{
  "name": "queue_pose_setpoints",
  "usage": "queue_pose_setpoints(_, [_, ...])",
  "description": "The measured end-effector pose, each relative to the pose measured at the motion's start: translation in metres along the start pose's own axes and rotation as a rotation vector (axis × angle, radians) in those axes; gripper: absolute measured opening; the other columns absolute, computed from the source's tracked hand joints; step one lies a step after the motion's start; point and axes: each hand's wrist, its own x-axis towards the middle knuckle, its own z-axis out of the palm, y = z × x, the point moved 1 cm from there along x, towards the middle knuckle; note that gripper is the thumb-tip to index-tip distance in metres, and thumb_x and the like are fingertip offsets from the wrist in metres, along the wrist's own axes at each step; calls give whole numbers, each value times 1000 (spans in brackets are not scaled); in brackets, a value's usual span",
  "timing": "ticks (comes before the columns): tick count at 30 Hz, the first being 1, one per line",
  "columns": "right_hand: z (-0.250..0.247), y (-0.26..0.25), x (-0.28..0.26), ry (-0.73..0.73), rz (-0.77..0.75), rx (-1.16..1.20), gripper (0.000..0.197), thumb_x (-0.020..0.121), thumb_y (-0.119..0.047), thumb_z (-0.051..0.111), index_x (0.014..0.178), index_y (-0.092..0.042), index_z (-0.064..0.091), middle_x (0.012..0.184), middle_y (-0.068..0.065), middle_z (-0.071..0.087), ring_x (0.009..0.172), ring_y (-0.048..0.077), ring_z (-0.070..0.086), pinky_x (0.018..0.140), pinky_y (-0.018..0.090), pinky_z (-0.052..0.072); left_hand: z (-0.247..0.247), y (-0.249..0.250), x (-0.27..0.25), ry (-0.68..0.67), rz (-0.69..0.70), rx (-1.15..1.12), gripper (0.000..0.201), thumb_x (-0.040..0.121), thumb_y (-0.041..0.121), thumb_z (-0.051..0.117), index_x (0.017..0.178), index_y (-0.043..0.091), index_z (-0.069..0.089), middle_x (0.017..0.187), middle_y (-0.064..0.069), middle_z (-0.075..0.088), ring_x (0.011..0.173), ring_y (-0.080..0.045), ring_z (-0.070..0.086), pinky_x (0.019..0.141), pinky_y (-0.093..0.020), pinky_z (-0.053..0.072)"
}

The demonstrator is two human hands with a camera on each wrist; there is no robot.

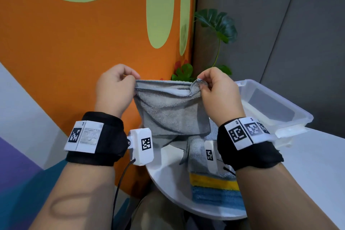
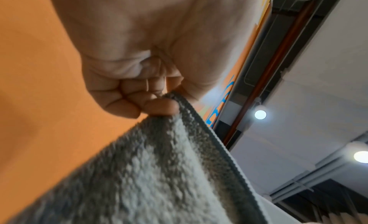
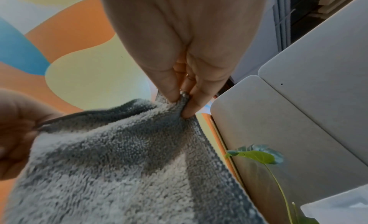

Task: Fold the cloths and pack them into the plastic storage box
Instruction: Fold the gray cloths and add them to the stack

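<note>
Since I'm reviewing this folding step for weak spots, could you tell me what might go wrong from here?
1. The left hand and right hand hold the grey cloth only by pinching its top corners; the right pinch looks bunched, so a corner could slip and spoil the fold.
2. The cloth's hanging lower edge sits just above the cloths on the table and might drag them.
3. The storage box sits near the table's far edge, so a push while packing could shift it.

The held cloth point(image 1: 171, 112) is plain grey terry with a darker grey hem. Below it, on the white worktop point(image 1: 308, 164), another cloth point(image 1: 214, 186) shows grey, yellow and blue bands. Right of it, the storage box point(image 1: 298, 115) is clear plastic.
</note>
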Motion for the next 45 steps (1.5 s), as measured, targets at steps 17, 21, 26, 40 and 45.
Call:
queue_pose_setpoints(17, [4,-37,5,176,-105,208,22,90,-5,52,101,-23,60,100,-7,61,89,3,55,81,14,44,-39,22,7,187,265,8,29,76,3,48,75,31,57,75,12,57,67,-9,48,65,-27,42])
queue_pose_setpoints(21, [21,-33,1,40,-48,225,26,87,-2,53,96,-26,57,97,-9,61,87,4,55,77,15,43,-40,-2,8,109,71,240,27,78,5,47,70,27,58,66,9,54,62,-15,47,61,-29,37])
queue_pose_setpoints(26, [36,-32,-6,-94,-38,297,28,84,3,53,96,-22,59,89,-15,58,80,-5,52,75,2,38,-33,-17,1,-186,11,561,14,68,35,51,76,41,60,87,12,58,92,-26,57,86,-40,49])
queue_pose_setpoints(40, [52,-38,-9,-241,-62,415,26,76,0,62,91,-22,65,80,-10,64,69,-1,55,68,18,45,-2,-12,-9,-421,144,277,10,79,20,76,87,25,72,78,7,70,71,-2,64,68,-19,52])
queue_pose_setpoints(45, [52,-38,-10,-214,-50,399,9,83,-12,66,84,-21,67,68,-15,58,59,-4,51,61,10,37,-2,-16,-6,-306,161,287,16,82,19,71,69,27,67,65,4,67,52,1,52,54,-20,44])
